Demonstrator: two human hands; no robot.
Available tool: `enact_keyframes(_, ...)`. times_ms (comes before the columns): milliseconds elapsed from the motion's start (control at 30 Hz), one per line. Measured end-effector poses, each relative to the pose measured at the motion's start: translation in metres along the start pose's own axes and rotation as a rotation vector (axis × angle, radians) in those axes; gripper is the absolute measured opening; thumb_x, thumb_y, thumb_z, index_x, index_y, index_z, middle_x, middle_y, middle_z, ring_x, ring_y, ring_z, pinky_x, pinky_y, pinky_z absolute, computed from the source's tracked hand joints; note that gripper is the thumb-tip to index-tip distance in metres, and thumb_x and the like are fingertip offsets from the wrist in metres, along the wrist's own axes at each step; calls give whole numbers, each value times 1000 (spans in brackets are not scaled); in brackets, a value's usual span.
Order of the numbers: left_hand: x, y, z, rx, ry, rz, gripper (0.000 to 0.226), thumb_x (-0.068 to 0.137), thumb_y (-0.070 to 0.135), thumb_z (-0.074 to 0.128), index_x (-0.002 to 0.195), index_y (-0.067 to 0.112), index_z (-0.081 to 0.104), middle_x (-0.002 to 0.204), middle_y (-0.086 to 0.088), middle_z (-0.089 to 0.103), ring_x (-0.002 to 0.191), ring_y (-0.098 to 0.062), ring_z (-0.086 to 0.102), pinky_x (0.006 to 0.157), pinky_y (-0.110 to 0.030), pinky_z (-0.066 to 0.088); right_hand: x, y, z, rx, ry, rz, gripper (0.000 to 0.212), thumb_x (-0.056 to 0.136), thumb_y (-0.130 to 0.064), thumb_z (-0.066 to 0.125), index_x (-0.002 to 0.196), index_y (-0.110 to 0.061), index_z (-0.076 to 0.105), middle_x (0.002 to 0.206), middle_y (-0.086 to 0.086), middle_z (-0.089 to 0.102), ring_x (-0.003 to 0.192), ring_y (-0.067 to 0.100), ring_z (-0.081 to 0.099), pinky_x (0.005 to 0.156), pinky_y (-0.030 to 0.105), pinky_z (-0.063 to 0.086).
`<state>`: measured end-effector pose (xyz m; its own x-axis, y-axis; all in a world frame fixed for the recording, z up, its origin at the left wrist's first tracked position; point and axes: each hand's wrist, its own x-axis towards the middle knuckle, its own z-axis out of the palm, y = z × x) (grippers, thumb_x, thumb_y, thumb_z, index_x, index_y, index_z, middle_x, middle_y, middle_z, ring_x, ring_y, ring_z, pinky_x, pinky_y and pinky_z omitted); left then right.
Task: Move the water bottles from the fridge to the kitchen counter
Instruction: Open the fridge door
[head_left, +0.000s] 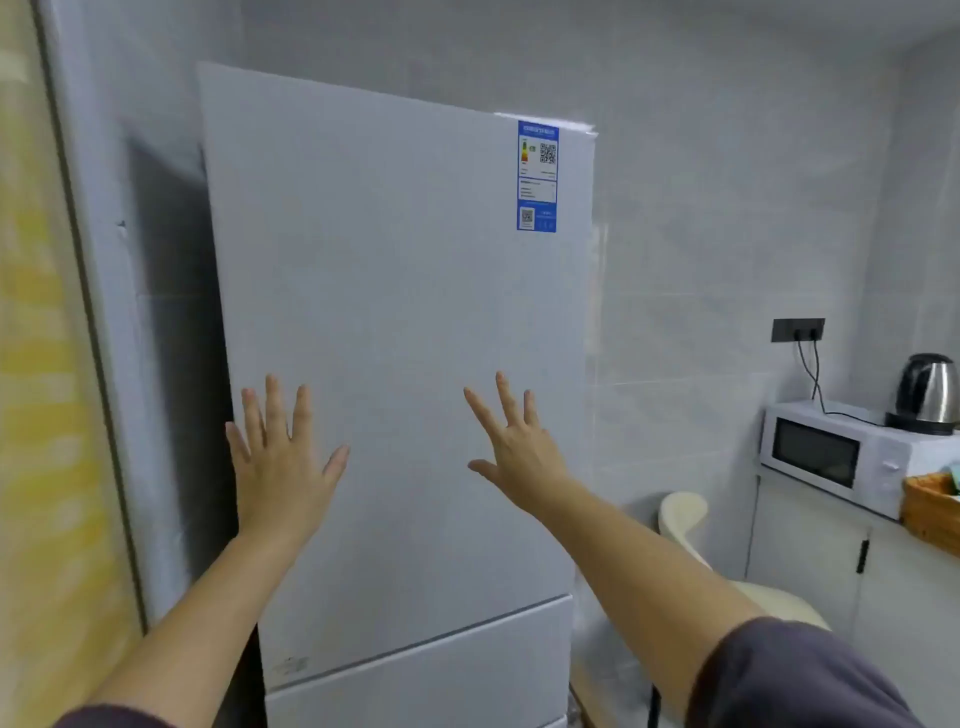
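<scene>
I hold both hands up in front of the tall fridge door (395, 312), which is shut. My left hand (280, 467) and right hand (519, 457) have fingers spread wide and hold nothing. I see no water bottles; I think they are behind this door. My left hand is nearer the door's left edge.

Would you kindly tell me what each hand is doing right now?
Left hand: open, fingers spread, holding nothing, in front of the fridge door.
Right hand: open, fingers spread, holding nothing.
</scene>
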<state>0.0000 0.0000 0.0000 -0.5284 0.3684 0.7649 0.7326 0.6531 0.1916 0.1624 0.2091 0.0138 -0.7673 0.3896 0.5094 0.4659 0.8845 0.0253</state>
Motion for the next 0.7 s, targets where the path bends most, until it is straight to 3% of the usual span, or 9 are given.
enact_keyframes(200,26,-29,17,-270,26,-200,92,92,33,62,155,14,-3,160,-20,-13,147,-39,0,117,-51,21,43,-18,27,13,-48,38,106,90,-42,66,147,-46,-24,157,4,-36,147,49,-1,95,52,52)
enact_keyframes(300,36,-39,25,-426,58,-260,95,90,28,65,154,18,-5,160,-22,2,144,-39,17,111,-50,32,58,-21,41,43,-57,59,108,89,-38,69,147,-48,-22,157,5,-35,146,51,3,93,50,54)
enact_keyframes(433,46,-47,33,-507,101,-317,96,88,22,69,154,21,-1,146,-22,27,126,-39,42,98,-51,44,69,-28,55,36,-43,93,113,89,-40,69,143,-50,-29,154,8,-40,144,56,-1,92,47,54)
enact_keyframes(533,52,-51,37,-531,103,-387,96,86,23,72,153,16,5,142,-23,30,124,-41,42,97,-53,43,70,-30,63,34,-12,112,121,88,-41,70,127,-54,-44,150,7,-46,143,57,-3,89,46,56)
enact_keyframes(700,56,-56,38,-575,75,-429,90,82,23,76,150,13,17,137,-22,34,119,-41,44,95,-54,44,71,-28,64,38,0,116,122,88,-39,70,122,-57,-46,142,1,-51,144,55,-3,83,43,58)
